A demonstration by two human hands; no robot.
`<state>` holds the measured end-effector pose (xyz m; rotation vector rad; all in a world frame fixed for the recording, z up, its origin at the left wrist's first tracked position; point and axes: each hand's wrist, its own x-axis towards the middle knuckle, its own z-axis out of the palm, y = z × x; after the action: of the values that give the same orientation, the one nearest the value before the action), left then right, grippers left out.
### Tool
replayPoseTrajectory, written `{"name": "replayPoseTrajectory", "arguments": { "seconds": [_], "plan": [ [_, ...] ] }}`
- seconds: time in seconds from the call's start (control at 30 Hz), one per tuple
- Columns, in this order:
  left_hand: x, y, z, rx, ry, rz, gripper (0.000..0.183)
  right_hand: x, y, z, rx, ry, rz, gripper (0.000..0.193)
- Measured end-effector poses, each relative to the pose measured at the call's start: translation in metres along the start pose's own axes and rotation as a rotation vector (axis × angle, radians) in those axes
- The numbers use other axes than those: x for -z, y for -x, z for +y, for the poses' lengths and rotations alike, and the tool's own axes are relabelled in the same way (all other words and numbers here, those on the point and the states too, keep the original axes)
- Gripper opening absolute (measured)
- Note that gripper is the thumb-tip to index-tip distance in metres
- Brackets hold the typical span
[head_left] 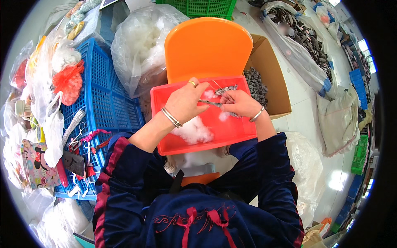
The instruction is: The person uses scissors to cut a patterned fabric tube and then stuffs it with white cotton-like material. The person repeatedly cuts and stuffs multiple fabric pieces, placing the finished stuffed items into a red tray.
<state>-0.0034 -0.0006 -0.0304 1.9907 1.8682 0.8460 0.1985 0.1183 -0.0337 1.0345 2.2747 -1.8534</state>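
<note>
Over a red plastic tray [235, 128], both of my hands work close together on a small grey patterned fabric piece [211, 102]. My left hand [186, 102] has thumb and fingers closing on its left end. My right hand [240, 103] is closed in a pinch at the other end, its fingertips partly hiding the piece. A thin light-coloured stick [216, 84] slants up beside the right fingertips; what it is, I cannot make out. White fluffy stuffing [193, 131] lies in the tray below my hands, with smaller tufts near the right one.
Behind the tray rises an orange chair back [209, 49]. To its right, a cardboard box [271, 76] holds several grey pieces. A clear bag of stuffing [142, 45] stands behind left. Blue crates [103, 91] at left carry bags, scissors [78, 130] and a dark phone-like slab [75, 163].
</note>
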Motion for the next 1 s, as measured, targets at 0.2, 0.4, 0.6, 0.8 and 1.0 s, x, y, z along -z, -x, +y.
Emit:
{"name": "replayPoseTrajectory", "arguments": {
  "seconds": [0.2, 0.4, 0.6, 0.8, 1.0],
  "plan": [
    [0.006, -0.002, -0.016, -0.008, 0.226, -0.254, 0.017, 0.004, 0.017, -0.019, -0.003, -0.169, -0.094, 0.011],
    [0.058, -0.010, -0.016, 0.364, 0.724, -0.363, 0.023, 0.026, 0.029, -0.009, -0.002, -0.211, 0.078, 0.009],
    [0.062, -0.008, -0.018, 0.422, 0.848, -0.453, 0.023, 0.013, 0.023, -0.005, 0.138, -0.443, 0.279, 0.023],
    [0.059, -0.008, -0.008, 0.405, 0.843, -0.540, 0.019, -0.008, 0.023, -0.018, 0.381, -0.663, 0.202, 0.034],
    [0.057, -0.006, -0.007, 0.384, 0.823, -0.613, 0.022, -0.010, 0.016, -0.027, 0.228, -0.550, 0.509, 0.013]
  ]
}}
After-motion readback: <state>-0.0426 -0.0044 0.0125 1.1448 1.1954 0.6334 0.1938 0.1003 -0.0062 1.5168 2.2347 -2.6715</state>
